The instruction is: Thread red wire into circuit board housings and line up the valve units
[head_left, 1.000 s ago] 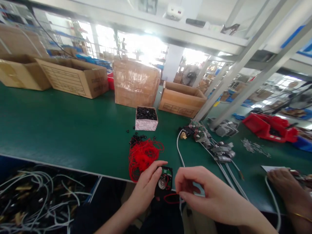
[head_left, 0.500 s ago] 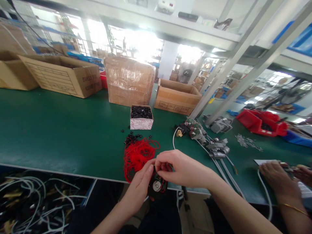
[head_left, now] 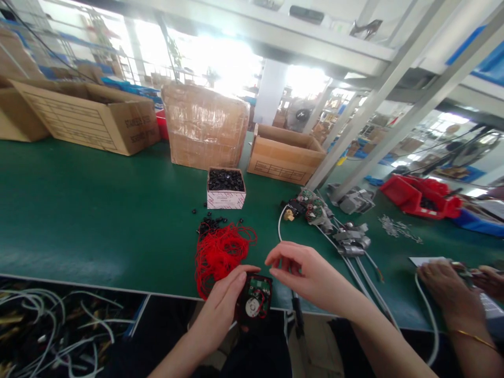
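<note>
My left hand (head_left: pixel 222 299) grips a black housing (head_left: pixel 255 302) with a green circuit board, a round white part and red wires inside. The housing is at the table's front edge, its open face towards me. Just right of it, my right hand (head_left: pixel 303 270) hovers with fingers curled and thumb apart from the fingertips; nothing shows between them. Behind my left hand lies a tangle of red cord (head_left: pixel 222 254). Small black parts (head_left: pixel 210 226) are scattered beyond the cord, and a small carton (head_left: pixel 226 198) full of similar black pieces stands behind them.
Grey metal housings (head_left: pixel 352 239) with cables and circuit boards (head_left: pixel 313 205) lie to the right. Cardboard boxes (head_left: pixel 207 126) line the back. A co-worker's hands (head_left: pixel 447 286) work at far right. A bin of white cables (head_left: pixel 51 325) sits lower left. Metal posts (head_left: pixel 354 126) rise at right.
My right hand has drawn back to the right from the housing, and its fingers have parted. The housing's inside now shows more fully, still in my left hand. The view has shifted slightly.
</note>
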`<state>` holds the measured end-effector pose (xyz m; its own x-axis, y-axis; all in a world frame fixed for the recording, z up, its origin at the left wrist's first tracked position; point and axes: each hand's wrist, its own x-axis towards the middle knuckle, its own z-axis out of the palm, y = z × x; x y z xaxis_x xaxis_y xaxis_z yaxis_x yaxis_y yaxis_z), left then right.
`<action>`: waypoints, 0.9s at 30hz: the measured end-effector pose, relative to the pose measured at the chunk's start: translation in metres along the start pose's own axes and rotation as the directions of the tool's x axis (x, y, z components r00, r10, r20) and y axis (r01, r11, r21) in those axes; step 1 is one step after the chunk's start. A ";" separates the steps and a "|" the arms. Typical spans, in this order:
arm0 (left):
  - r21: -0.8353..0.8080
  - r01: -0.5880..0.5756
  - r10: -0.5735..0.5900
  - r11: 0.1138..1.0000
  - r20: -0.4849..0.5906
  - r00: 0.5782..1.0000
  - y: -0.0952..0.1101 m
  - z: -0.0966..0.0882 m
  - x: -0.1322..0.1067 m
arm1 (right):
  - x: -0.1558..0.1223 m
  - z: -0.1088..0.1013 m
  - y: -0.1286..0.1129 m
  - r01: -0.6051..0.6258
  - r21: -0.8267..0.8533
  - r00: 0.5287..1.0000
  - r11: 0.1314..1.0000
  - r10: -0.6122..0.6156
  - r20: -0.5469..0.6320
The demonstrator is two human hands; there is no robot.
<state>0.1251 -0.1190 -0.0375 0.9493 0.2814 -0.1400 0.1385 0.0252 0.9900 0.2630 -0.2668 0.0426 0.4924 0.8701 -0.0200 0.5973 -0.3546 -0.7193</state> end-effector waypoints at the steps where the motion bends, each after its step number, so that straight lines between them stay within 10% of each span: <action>1: -0.012 0.018 -0.018 1.000 0.011 1.000 -0.001 0.000 0.000 | -0.004 0.001 0.002 -0.011 0.012 1.000 1.000 0.011 -0.005; 27: 0.125 0.039 -0.028 0.991 -0.091 0.995 0.002 0.000 -0.002 | 0.015 0.025 -0.001 0.070 -0.039 0.996 0.997 -0.072 -0.048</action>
<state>0.1236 -0.1190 -0.0354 0.9155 0.3668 -0.1653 0.2096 -0.0843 0.9741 0.2537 -0.2446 0.0258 0.4779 0.8760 0.0648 0.6544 -0.3058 -0.6915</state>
